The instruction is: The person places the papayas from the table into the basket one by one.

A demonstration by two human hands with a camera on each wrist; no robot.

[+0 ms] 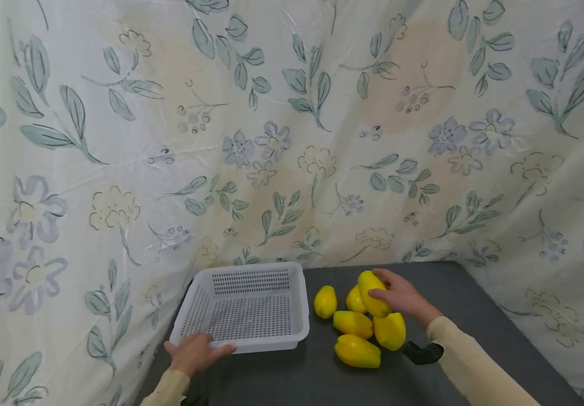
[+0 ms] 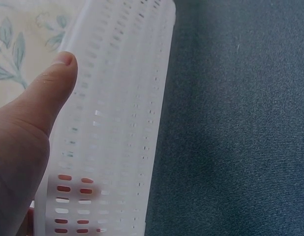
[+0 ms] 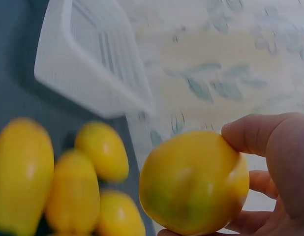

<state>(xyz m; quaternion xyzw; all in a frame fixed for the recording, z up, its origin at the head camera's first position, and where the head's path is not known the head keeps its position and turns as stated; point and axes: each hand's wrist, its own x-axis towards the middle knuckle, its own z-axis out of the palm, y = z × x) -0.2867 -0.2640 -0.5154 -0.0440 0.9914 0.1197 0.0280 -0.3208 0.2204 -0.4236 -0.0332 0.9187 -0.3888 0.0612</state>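
Observation:
My left hand (image 1: 193, 353) grips the near left corner of a white slotted plastic basket (image 1: 258, 345). In the left wrist view the thumb (image 2: 56, 81) lies along the basket's wall, and fingers show through its slots. With my right hand (image 1: 402, 294) I hold a yellow papaya (image 1: 371, 301), raised over the others, thumb on one side and fingers on the other. Greenish patches mark its skin in the right wrist view. Below it lie several more papayas, among them a near one (image 1: 358, 351) and one nearest the basket (image 1: 325, 302).
A dark grey cloth-covered table (image 1: 292, 378) carries the basket on the left and the papayas right of centre. Behind and along the sides hangs a flower-patterned curtain (image 1: 292, 141). Slots perforate the basket's floor (image 1: 251, 316), where no fruit lies.

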